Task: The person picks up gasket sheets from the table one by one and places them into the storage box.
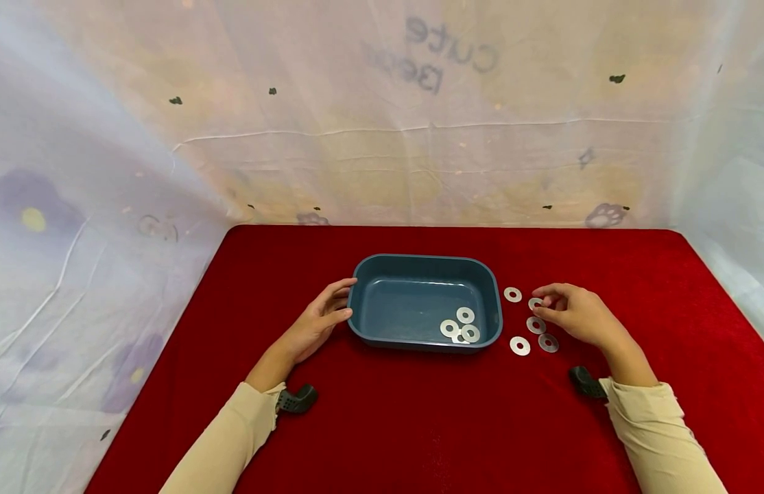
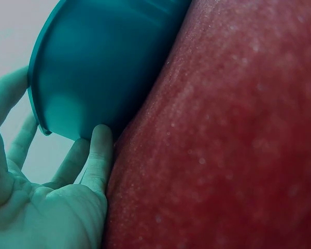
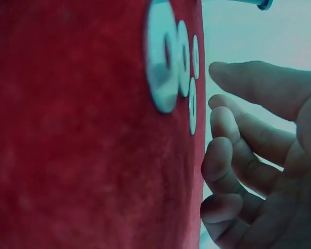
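As seen from head: touches left side of tray (image 1: 388, 309) w/ spread L hand (image 1: 316, 322); holds R hand (image 1: 573, 312), thumb & index apart, at washer (image 1: 531, 304) right of tray; has more washers (image 1: 459, 316) inside. L wrist: fingertips (image 2: 101, 134) on tray. R wrist: thumb/index gap, can't tell contact.

You wear pale beige sleeves, the left sleeve (image 1: 230, 436) at lower left of the frame, the right sleeve (image 1: 656, 429) at lower right, both creased. A dark, curved left band (image 1: 302, 398) with small holes juts beside your cuff; a similar right band (image 1: 584, 381) matches it.
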### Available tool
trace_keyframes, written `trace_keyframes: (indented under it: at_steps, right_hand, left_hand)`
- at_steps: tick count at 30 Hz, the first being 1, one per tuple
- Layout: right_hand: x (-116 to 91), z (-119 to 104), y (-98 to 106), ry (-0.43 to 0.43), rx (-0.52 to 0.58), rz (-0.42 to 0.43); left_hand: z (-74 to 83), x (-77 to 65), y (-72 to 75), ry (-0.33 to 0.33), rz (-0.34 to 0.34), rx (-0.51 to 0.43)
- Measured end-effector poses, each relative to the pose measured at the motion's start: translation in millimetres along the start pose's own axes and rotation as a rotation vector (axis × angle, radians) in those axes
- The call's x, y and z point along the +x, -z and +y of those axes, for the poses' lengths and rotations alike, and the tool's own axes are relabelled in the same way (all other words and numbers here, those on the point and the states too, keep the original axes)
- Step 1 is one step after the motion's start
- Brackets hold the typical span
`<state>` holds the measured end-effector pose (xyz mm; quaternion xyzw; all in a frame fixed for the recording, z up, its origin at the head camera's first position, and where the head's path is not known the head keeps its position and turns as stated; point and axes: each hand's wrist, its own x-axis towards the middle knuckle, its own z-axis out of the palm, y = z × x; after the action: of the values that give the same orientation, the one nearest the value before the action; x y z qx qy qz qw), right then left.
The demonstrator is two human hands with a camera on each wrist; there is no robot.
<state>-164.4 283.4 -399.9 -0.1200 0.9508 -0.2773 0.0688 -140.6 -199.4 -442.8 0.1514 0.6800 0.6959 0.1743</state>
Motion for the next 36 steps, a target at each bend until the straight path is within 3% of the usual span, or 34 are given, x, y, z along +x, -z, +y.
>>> trace_keyframes:
  at_steps: [11,36]
  right_hand:
    - [0.6,8.3,-0.8,0.009,0.023,-0.040]
    - [1.6,14.9,-5.4,-0.011,0.060,-0.012]
  left_hand:
    - [1.8,1.2,-0.6,-0.010,-0.005,-0.004]
    - [1.6,-0.5,-0.1,0.005,-0.001,0.003]
